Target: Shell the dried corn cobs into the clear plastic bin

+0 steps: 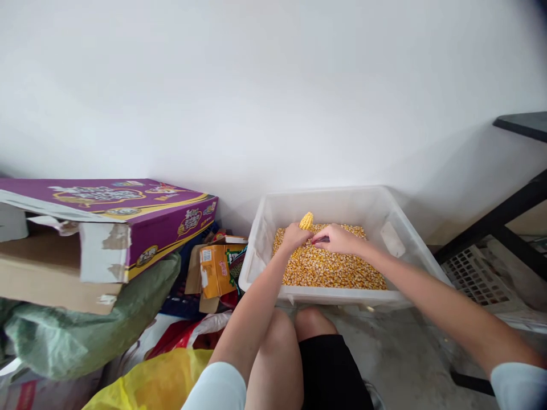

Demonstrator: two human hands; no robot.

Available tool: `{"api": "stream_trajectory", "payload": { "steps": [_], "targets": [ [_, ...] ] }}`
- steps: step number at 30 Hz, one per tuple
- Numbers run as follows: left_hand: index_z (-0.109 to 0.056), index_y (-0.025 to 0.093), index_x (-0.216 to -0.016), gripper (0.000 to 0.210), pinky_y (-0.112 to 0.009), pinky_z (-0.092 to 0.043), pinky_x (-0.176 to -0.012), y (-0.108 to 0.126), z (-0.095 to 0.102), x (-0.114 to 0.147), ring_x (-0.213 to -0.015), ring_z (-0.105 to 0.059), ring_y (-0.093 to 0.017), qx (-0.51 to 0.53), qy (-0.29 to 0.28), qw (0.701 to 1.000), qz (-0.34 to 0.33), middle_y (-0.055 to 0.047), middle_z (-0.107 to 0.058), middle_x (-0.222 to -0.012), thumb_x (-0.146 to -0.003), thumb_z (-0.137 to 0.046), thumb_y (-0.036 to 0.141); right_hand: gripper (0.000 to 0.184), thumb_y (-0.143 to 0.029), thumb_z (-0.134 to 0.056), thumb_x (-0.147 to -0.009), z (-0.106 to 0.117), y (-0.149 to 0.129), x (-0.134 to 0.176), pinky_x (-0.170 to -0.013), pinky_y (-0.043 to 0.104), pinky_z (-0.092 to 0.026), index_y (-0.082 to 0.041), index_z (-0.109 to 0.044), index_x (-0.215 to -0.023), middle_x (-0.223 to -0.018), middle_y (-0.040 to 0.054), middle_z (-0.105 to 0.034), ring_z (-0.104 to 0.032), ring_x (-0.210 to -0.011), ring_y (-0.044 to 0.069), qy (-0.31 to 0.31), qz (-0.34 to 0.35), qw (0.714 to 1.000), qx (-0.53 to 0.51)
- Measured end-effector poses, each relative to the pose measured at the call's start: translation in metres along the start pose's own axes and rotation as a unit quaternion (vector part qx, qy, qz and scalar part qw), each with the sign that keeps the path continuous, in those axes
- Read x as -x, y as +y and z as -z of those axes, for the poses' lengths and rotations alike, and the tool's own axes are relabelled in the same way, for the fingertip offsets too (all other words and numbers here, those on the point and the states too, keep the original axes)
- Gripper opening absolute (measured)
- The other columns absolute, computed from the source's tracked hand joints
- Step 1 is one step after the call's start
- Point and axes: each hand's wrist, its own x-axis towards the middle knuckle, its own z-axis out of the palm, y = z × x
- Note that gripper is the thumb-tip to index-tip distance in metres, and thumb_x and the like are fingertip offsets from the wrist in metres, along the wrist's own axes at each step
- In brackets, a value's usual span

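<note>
My left hand (294, 237) is closed around an ear of corn (306, 221), whose yellow upper end sticks out above the fingers. Just to its right, my right hand (338, 238) is closed on a small dark-red object (320, 240) that points toward the cob; its kind is hard to make out. Both hands are over a translucent white plastic tub (397, 216). A thick layer of loose corn kernels (333, 267) covers the tub's floor.
A torn purple carton (171, 228) lies open on the left, on a green sack (85, 330). Between carton and tub is an orange box (215, 270). A yellow bag (154, 381) is near my left knee. A black metal frame (491, 219) and a grey crate (474, 276) stand right.
</note>
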Motion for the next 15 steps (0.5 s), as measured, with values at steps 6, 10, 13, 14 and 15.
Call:
{"api": "stream_trajectory", "payload": {
  "steps": [6,10,13,14,15],
  "targets": [
    [-0.061,0.016,-0.062,0.014,-0.023,-0.033,-0.050,-0.0035,0.0059,-0.0047,-0.054,-0.051,-0.012,-0.055,0.067,0.996,0.000,-0.002,-0.058,-0.058,-0.061,-0.065,0.029,0.025,-0.025,-0.057,-0.082,-0.0062,-0.0036,-0.0035,-0.063,0.027,-0.041,-0.020,-0.075,-0.098,-0.085,0.0040,-0.074,-0.062,-0.068,0.016,0.022,0.016,0.999,0.035],
    [-0.061,0.016,-0.061,0.016,-0.023,-0.033,-0.051,-0.0035,0.0057,-0.0060,-0.053,-0.051,-0.013,-0.057,0.085,0.995,0.007,-0.003,-0.059,-0.058,-0.061,-0.066,0.032,0.024,-0.025,-0.058,-0.081,-0.0018,-0.0021,-0.0049,-0.063,0.027,-0.040,-0.021,-0.075,-0.098,-0.085,0.0044,-0.074,-0.063,-0.069,0.017,0.012,0.021,0.998,0.050],
    [-0.060,0.016,-0.060,0.017,-0.023,-0.032,-0.051,-0.0033,0.0043,-0.0077,-0.052,-0.050,-0.013,-0.036,0.077,0.996,0.001,-0.002,-0.057,-0.056,-0.061,-0.066,0.032,0.024,-0.023,-0.060,-0.080,0.0023,-0.0005,-0.0046,-0.065,0.028,-0.040,-0.022,-0.075,-0.098,-0.087,0.0051,-0.074,-0.062,-0.071,0.018,0.000,0.022,0.999,0.045],
    [-0.060,0.016,-0.059,0.017,-0.023,-0.032,-0.051,-0.0031,0.0037,-0.0079,-0.053,-0.049,-0.012,-0.031,0.070,0.997,-0.008,-0.002,-0.056,-0.056,-0.061,-0.066,0.031,0.025,-0.023,-0.060,-0.080,0.0029,-0.0002,-0.0042,-0.065,0.028,-0.040,-0.022,-0.076,-0.098,-0.087,0.0052,-0.074,-0.062,-0.070,0.018,-0.002,0.024,0.999,0.042],
    [-0.059,0.016,-0.059,0.016,-0.023,-0.032,-0.051,-0.0027,0.0032,-0.0077,-0.053,-0.049,-0.012,-0.028,0.065,0.997,-0.019,-0.001,-0.055,-0.055,-0.061,-0.067,0.030,0.025,-0.023,-0.059,-0.080,0.0031,-0.0002,-0.0038,-0.064,0.028,-0.040,-0.022,-0.076,-0.098,-0.086,0.0050,-0.074,-0.061,-0.069,0.018,-0.003,0.025,0.999,0.040]
  ]
}}
